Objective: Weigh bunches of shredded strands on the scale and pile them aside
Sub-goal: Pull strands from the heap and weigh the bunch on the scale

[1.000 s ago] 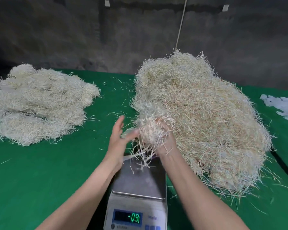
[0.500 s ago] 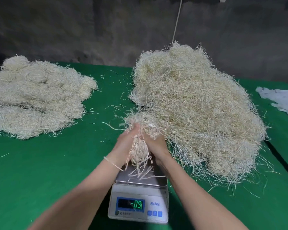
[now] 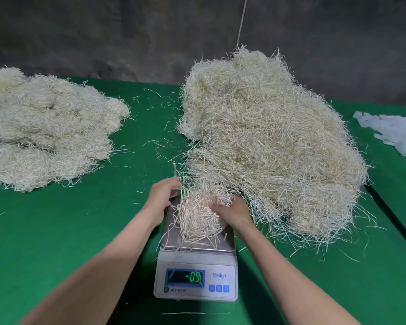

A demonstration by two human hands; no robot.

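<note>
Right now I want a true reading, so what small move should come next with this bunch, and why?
Probably release and lift both hands clear. The bunch lies on the scale pan, but the right hand grips its right side and the left hand sits at its left edge, and the display shows -0.9, hardly a settled weight.

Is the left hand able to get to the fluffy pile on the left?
Probably yes. Between the left hand and that pile lies only green cloth, nearly bare, so nothing blocks the way. It may need a stretch.
</note>
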